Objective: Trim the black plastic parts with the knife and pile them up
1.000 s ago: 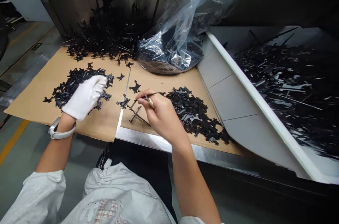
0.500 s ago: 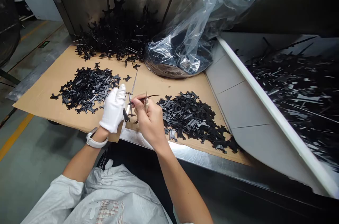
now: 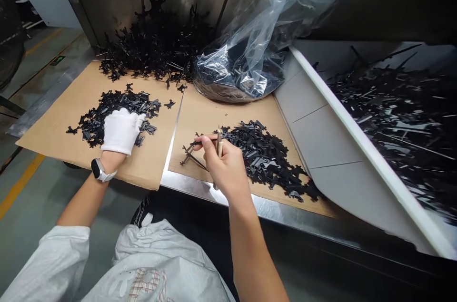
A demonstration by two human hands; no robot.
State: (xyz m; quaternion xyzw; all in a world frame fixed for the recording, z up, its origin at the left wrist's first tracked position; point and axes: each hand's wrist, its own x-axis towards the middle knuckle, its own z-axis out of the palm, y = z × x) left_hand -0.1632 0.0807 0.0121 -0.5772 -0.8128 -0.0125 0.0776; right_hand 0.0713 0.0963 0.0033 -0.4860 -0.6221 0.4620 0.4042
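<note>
1. Gloved left hand (image 3: 122, 131) has gone from beside the bare right hand (image 3: 225, 163) back over the left pile (image 3: 93, 120); right hand has shifted toward the right pile (image 3: 266, 154).
2. Count: three heaps of black parts (left pile, right pile, rear heap (image 3: 153, 43)), pieces too overlapped to number. One loose part (image 3: 170, 104) just right of left pile. One clear bag (image 3: 239, 71), one white bin (image 3: 312, 116).
3. Left hand: back upward, fingers bent down; tips hidden, cannot tell whether they grip. One watch (image 3: 101, 170) at wrist.
4. Right hand: thumb and forefinger pinch one spindly black frame (image 3: 188, 152), over cardboard (image 3: 207, 112), left of right pile. One slender tool (image 3: 219, 142), near upright, in same hand.
</note>
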